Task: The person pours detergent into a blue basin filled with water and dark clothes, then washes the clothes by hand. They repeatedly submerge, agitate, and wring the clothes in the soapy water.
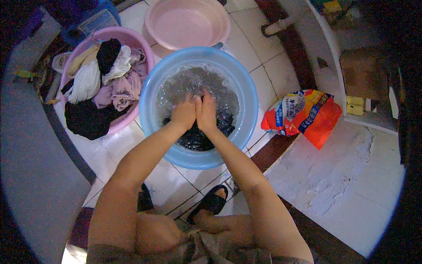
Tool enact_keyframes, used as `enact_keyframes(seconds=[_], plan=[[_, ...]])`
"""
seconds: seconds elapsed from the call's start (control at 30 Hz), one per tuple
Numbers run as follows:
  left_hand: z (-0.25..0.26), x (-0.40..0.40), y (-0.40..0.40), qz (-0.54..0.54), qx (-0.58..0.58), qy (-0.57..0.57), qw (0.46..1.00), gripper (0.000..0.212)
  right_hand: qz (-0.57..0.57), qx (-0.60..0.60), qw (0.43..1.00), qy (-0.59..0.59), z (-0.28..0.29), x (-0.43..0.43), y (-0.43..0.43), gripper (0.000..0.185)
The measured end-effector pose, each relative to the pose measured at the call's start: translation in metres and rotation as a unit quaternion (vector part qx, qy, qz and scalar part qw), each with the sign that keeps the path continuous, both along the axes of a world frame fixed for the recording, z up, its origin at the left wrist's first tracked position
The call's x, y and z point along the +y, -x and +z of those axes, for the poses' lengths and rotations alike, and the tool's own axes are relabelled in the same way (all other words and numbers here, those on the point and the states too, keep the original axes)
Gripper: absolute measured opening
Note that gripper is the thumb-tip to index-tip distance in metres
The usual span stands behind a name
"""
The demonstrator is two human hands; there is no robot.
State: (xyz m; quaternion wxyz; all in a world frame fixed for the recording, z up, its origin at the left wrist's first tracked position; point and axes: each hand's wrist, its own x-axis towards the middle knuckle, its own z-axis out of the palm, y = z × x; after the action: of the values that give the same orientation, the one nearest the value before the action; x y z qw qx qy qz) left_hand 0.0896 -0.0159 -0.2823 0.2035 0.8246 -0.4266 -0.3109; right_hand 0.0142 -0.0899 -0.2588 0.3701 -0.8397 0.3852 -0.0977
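Note:
A round light-blue plastic basin (pixel 199 163) stands on the tiled floor in front of me, holding cloudy, sudsy water (pixel 197 77). Dark wet fabric (pixel 197 142) lies in its near half, partly under the surface. My left hand (pixel 184 114) and my right hand (pixel 207 112) are side by side at the middle of the basin, touching or nearly touching, with the fingers pointing away from me. Water and splashing blur the fingertips, so whether either hand grips any fabric is hidden. The dark fabric is directly below and beside both hands.
To the left, a pink tub (pixel 149 54) is heaped with black, white and pink clothes (pixel 123 87). Behind the basin sits a pale pink basin (pixel 184 24). A red detergent bag (pixel 305 115) rests at right by a ledge. Black sandals (pixel 212 201) are below; a pipe (pixel 278 27) projects at upper right.

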Motion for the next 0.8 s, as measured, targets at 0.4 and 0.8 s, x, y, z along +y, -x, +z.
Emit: enact_keyframes(seconds=[0.4,0.8], plan=[[0.016,-0.016,-0.028,0.377,0.761,0.116,0.515,0.046,-0.076,-0.130,0.979,-0.140,0.035,-0.007,0.002,0.026],[0.034,0.005,0.018,0.351,0.615,0.139,0.693,0.043,-0.145,0.050,0.988,-0.014,0.049,-0.002,-0.003,0.038]])
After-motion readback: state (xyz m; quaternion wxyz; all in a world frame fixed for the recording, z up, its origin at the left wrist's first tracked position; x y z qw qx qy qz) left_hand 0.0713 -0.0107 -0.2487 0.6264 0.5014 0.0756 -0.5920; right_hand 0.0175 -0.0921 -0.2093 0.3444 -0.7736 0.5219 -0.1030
